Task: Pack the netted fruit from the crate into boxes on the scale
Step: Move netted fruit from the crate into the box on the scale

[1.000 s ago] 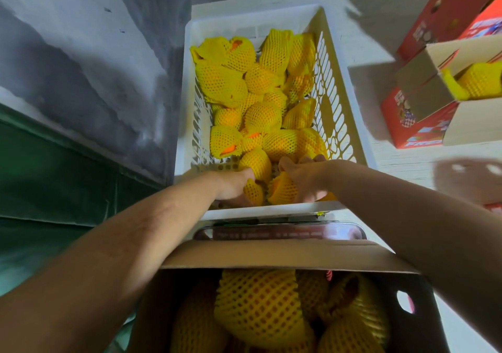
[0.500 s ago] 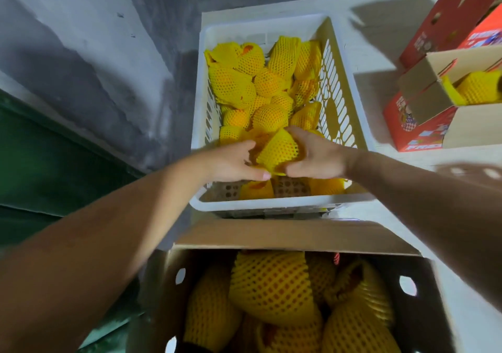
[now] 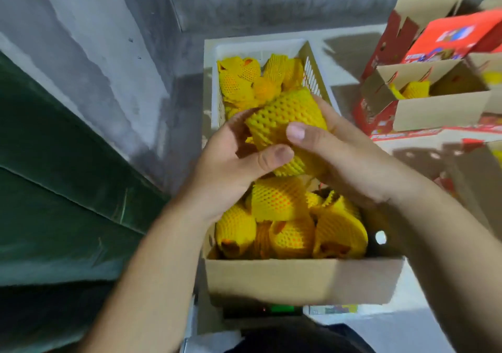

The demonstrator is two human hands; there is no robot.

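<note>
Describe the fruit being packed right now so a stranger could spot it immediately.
Find the open cardboard box nearest the camera, full of yellow-netted fruit. Just above it, the left hand and right hand grip one netted fruit. It alone is lifted, not lying among others.

A pale desk sits in the corner against the grey wall. On it a white slatted crate stands at the back, red-printed cartons to the right — flaps open — and nearest, a scale with a lit green display, carrying a brown cardboard box.
</note>
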